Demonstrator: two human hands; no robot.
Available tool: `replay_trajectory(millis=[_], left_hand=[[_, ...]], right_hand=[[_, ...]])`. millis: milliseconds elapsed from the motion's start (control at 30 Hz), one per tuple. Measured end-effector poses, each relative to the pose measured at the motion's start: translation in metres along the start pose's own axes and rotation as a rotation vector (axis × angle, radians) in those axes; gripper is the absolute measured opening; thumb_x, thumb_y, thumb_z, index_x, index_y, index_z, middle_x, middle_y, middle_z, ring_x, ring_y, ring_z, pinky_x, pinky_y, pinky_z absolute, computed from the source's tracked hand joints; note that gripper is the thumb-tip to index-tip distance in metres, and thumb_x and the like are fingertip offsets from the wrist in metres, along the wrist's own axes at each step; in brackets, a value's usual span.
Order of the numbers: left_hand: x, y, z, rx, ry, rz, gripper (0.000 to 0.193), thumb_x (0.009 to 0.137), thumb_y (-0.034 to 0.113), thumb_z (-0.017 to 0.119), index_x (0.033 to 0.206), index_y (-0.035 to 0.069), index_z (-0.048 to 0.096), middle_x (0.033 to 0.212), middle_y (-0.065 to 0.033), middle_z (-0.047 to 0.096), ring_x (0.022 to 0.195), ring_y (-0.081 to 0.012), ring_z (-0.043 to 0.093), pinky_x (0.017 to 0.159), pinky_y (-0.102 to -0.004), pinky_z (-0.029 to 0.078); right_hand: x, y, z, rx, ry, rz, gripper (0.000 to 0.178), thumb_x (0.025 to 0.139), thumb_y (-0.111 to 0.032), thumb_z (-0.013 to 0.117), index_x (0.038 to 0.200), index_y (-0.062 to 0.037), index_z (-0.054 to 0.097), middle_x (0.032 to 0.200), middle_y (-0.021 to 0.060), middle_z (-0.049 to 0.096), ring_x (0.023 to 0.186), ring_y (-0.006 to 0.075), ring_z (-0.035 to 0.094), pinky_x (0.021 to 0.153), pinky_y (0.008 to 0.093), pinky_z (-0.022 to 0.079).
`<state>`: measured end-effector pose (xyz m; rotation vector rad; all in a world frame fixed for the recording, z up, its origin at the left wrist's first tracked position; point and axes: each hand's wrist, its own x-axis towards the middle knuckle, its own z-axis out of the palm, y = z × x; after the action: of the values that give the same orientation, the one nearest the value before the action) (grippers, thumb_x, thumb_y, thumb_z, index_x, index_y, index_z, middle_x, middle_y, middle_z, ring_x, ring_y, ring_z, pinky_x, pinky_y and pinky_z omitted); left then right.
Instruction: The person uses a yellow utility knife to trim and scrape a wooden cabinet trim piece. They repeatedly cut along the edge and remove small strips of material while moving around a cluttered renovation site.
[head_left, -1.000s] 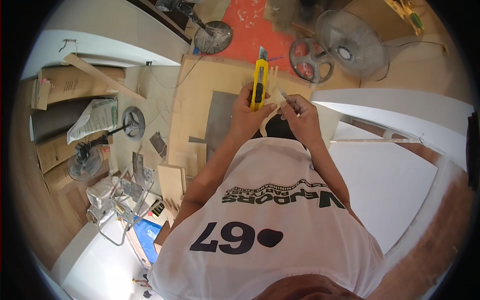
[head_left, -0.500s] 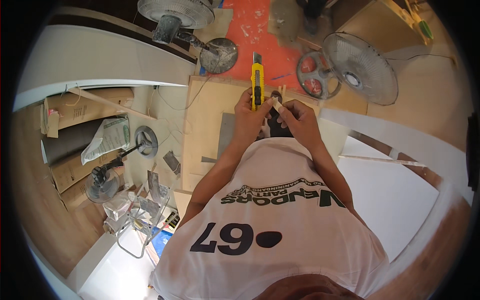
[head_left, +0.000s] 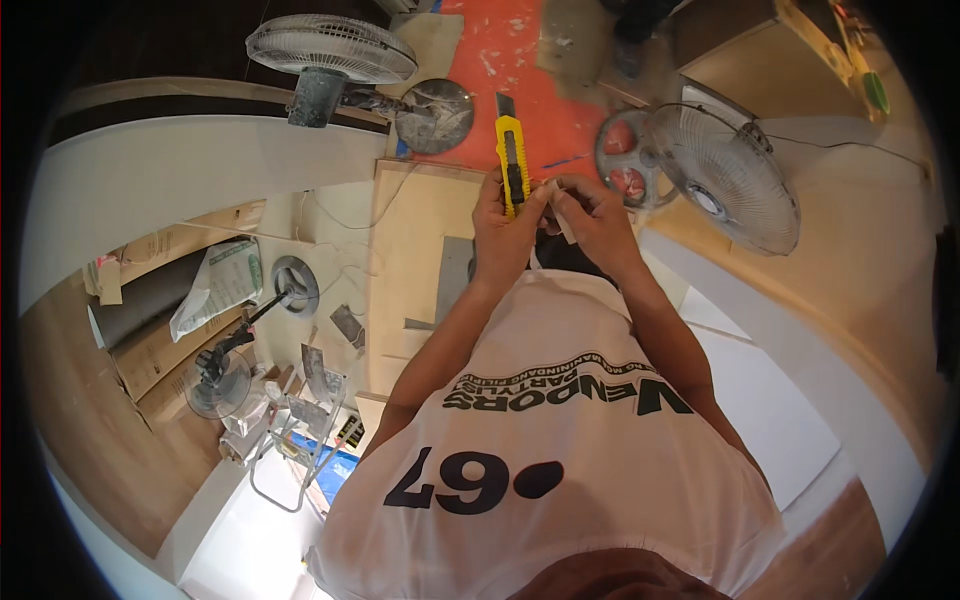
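Note:
My left hand (head_left: pixel 503 232) is closed around a yellow utility knife (head_left: pixel 512 150), whose blade is out and points away from me. Close beside it, my right hand (head_left: pixel 603 228) pinches a small pale strip (head_left: pixel 567 228), perhaps wood or tape; its exact kind is unclear. The thumbs nearly meet at the strip's upper end, and the left fingertips are partly hidden there. Both hands are held in front of my white shirt (head_left: pixel 560 320), above a pale wooden panel (head_left: pixel 405 215).
Two pedestal fans, one at far left (head_left: pixel 330 50) and one at far right (head_left: pixel 725 175), stand near a red floor covering (head_left: pixel 490 60). A third fan (head_left: pixel 218 385), cardboard boxes (head_left: pixel 160 340) and a metal-framed stand (head_left: pixel 262 480) are at left. Another person's dark shoe (head_left: pixel 630 55) shows at the top.
The knife has tilted slightly to the left. My hands have drawn closer together, and the strip now hangs down from my right fingers instead of pointing up. The whole view has shifted a little.

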<state>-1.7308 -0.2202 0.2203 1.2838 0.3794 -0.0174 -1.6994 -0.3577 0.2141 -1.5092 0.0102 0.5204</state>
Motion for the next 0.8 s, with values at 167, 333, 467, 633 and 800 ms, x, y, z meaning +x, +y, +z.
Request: replay_trajectory(millis=[167, 333, 467, 633, 800], left_hand=[[0.012, 0.004, -0.004, 0.053, -0.034, -0.094, 0.023, 0.095, 0.017, 0.062, 0.110, 0.003, 0.050, 0.074, -0.0009, 0.058, 0.059, -0.0044, 0.054, 0.044, -0.0179, 0.040], [0.044, 0.026, -0.023, 0.059, -0.201, -0.234, 0.027, 0.100, 0.026, 0.053, 0.114, 0.003, 0.051, 0.079, -0.0019, 0.059, 0.061, -0.0057, 0.055, 0.046, -0.0189, 0.041], [0.055, 0.031, -0.030, 0.020, -0.301, -0.259, 0.027, 0.103, 0.028, 0.045, 0.118, 0.006, 0.051, 0.088, -0.0027, 0.060, 0.065, -0.0069, 0.056, 0.049, -0.0210, 0.044], [0.057, 0.026, -0.029, -0.119, -0.347, -0.252, 0.028, 0.104, 0.026, 0.041, 0.122, 0.006, 0.050, 0.092, -0.0035, 0.060, 0.072, -0.0094, 0.059, 0.053, -0.0232, 0.047], [0.050, 0.030, -0.027, -0.070, -0.363, -0.246, 0.031, 0.105, 0.025, 0.040, 0.127, 0.006, 0.050, 0.088, -0.0029, 0.060, 0.071, -0.0100, 0.059, 0.054, -0.0231, 0.049]], right_hand=[[0.016, -0.014, -0.002, -0.264, 0.240, -0.096, 0.022, 0.094, -0.017, 0.060, 0.099, 0.0031, 0.066, 0.079, 0.0055, 0.065, 0.066, 0.0089, 0.061, 0.057, 0.0250, 0.051], [0.024, -0.027, -0.018, -0.077, 0.276, -0.051, 0.018, 0.092, -0.014, 0.061, 0.098, 0.0020, 0.066, 0.077, 0.0040, 0.063, 0.065, 0.0084, 0.061, 0.055, 0.0220, 0.051], [0.027, -0.048, -0.009, -0.171, 0.161, 0.002, 0.017, 0.092, -0.014, 0.062, 0.096, 0.0019, 0.066, 0.074, 0.0039, 0.062, 0.064, 0.0074, 0.059, 0.052, 0.0233, 0.047], [0.028, -0.045, 0.009, -0.092, 0.123, -0.028, 0.017, 0.091, -0.016, 0.064, 0.096, 0.0011, 0.066, 0.072, 0.0038, 0.063, 0.064, 0.0074, 0.056, 0.056, 0.0250, 0.044], [0.027, -0.041, 0.011, -0.149, 0.110, -0.019, 0.020, 0.091, -0.018, 0.064, 0.097, 0.0006, 0.067, 0.073, 0.0048, 0.064, 0.065, 0.0090, 0.056, 0.059, 0.0263, 0.045]])
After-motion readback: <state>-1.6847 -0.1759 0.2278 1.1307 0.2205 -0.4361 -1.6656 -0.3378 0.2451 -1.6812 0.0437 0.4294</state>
